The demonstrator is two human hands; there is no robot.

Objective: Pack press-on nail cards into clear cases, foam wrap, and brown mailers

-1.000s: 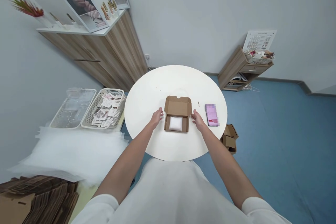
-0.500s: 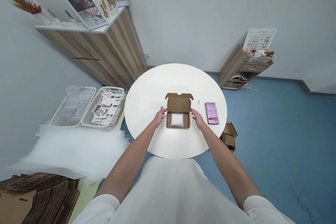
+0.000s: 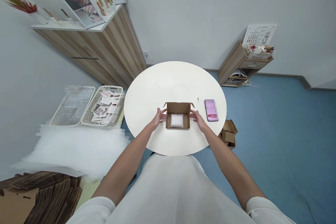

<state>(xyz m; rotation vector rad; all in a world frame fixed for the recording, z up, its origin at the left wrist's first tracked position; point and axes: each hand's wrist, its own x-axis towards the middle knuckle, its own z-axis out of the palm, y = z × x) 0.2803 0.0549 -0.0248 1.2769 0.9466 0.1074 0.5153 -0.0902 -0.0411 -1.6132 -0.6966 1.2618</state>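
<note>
Near left, beside the table: a stack of flattened cartons (image 3: pixel 39 196), then a heap of white foam sheets (image 3: pixel 73 150). Farther back, two white mesh baskets side by side: the left basket (image 3: pixel 56 120) with clear plastic in it, the right basket (image 3: pixel 118 112) full of small printed packets. Behind them, a wooden cabinet (image 3: pixel 105 49).

Faces a round white table (image 3: pixel 173 80). Sets the left hand (image 3: pixel 158 118) against the left side of an open cardboard box (image 3: pixel 177 107), fingers drawn narrow and gripping at the lid's corner. Box near the middle of the table, toward the near edge, lid upright on the far side, a white pad (image 3: pixel 177 120) flat inside. Sets the right hand (image 3: pixel 198 119) likewise on the box's right side, fingers narrow, gripping.

Just right of that hand, apart from the box, a phone (image 3: pixel 211 109) flat on the table. On the blue floor (image 3: pixel 275 129) by the table's right edge, small cardboard boxes (image 3: pixel 229 133). Far right, a wooden side table (image 3: pixel 236 64).
</note>
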